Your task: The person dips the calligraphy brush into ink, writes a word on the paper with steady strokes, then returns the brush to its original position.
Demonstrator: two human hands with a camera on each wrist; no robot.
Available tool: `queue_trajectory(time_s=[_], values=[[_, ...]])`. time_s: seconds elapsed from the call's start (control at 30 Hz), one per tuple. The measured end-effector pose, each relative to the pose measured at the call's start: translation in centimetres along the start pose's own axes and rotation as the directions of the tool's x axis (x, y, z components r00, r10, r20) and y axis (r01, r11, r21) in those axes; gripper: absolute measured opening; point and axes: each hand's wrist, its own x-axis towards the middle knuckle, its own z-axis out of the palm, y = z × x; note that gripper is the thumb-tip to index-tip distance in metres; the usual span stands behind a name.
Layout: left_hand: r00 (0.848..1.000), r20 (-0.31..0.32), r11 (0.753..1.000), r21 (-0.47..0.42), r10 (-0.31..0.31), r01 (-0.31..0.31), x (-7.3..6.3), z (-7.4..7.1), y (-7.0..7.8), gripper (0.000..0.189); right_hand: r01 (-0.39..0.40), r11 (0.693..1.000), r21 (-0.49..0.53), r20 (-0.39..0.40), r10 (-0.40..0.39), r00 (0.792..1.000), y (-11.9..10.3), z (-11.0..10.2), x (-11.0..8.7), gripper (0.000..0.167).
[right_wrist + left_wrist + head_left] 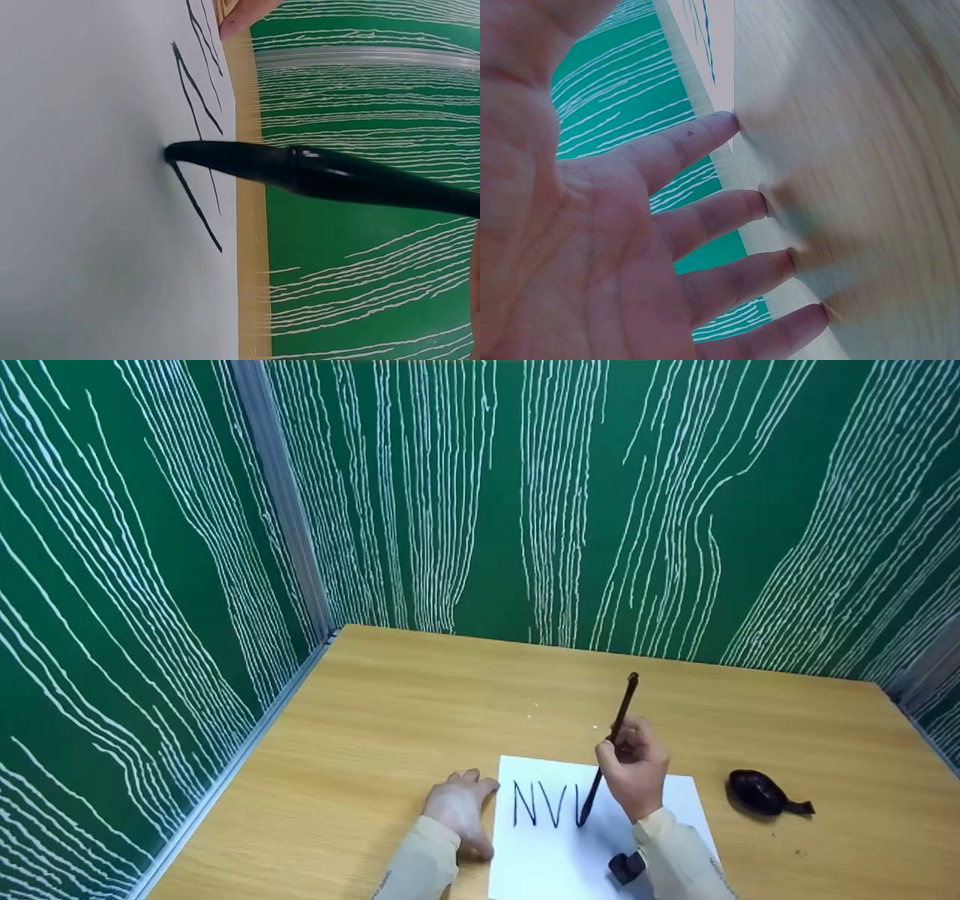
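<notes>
My right hand (pixel 637 765) pinches a dark writing brush (pixel 622 709) by its shaft, which leans up to the right. In the right wrist view the black tip of the brush (pixel 225 157) touches the paper (pixel 90 187) at the end of a thin black stroke. On the white sheet (pixel 547 862) in the head view stand an N, a V and a stroke beside the tip. My left hand (pixel 457 806) rests at the sheet's left edge, fingers spread. Its fingertips (pixel 724 124) press on the table in the left wrist view, the index finger by the paper's edge.
A black oval dish-like thing with a short tail (pixel 757 793) lies right of the sheet on the wooden table (pixel 360 697). A small black block (pixel 626 868) sits at my right wrist. Green panels with white wavy lines (pixel 495 510) rise behind and to the left.
</notes>
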Motion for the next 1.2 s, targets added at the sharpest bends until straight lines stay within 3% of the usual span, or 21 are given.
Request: queue_trajectory(time_s=[0.1, 0.3, 0.4, 0.5, 0.63, 0.77, 0.97, 1.03, 1.2], values=[[1.000, -0.003, 1.000, 0.029, -0.006, 0.006, 0.3, 0.3, 0.0, 0.102, -0.004, 1.000, -0.004, 0.014, 0.004, 1.000, -0.4, 0.0, 0.0, 0.022], [1.000, 0.003, 1.000, 0.021, 0.013, -0.013, 2.2, 2.5, -1.4, 0.108, 0.001, 1.000, -0.022, 0.022, -0.001, 1.000, -0.5, 0.0, -0.1, 0.024], [1.000, 0.004, 0.999, 0.028, 0.018, -0.018, 2.6, 2.9, -1.6, 0.107, -0.003, 1.000, -0.030, 0.028, 0.004, 1.000, -0.5, -0.1, -0.1, 0.023], [1.000, 0.014, 1.000, 0.005, 0.011, -0.011, 2.0, 2.1, -1.1, 0.108, -0.017, 1.000, -0.026, 0.021, 0.018, 1.000, -0.8, -0.4, 0.2, 0.021], [0.999, 0.036, 1.000, -0.015, -0.018, 0.019, 0.3, 0.0, 0.2, 0.106, -0.049, 0.999, 0.003, -0.069, 0.049, 0.996, -1.6, -1.0, 1.5, 0.017], [0.999, 0.037, 1.000, -0.005, -0.024, 0.025, -0.4, -0.9, 0.9, 0.102, -0.015, 0.999, 0.044, -0.128, 0.021, 0.992, -1.8, -2.2, 2.4, 0.016], [1.000, -0.012, 1.000, 0.002, 0.019, -0.019, 1.6, 1.9, -0.9, 0.104, 0.084, 0.996, 0.038, -0.010, -0.084, 0.996, -0.9, -3.7, 1.6, 0.022], [1.000, -0.009, 1.000, 0.008, 0.022, -0.022, 2.3, 2.8, -1.7, 0.107, 0.085, 0.996, 0.030, 0.021, -0.085, 0.996, -0.8, -3.8, 1.2, 0.023], [1.000, 0.003, 0.999, 0.021, 0.027, -0.027, 2.8, 3.3, -2.1, 0.110, 0.063, 0.997, -0.033, 0.053, -0.062, 0.997, -0.7, -3.7, 0.5, 0.025]])
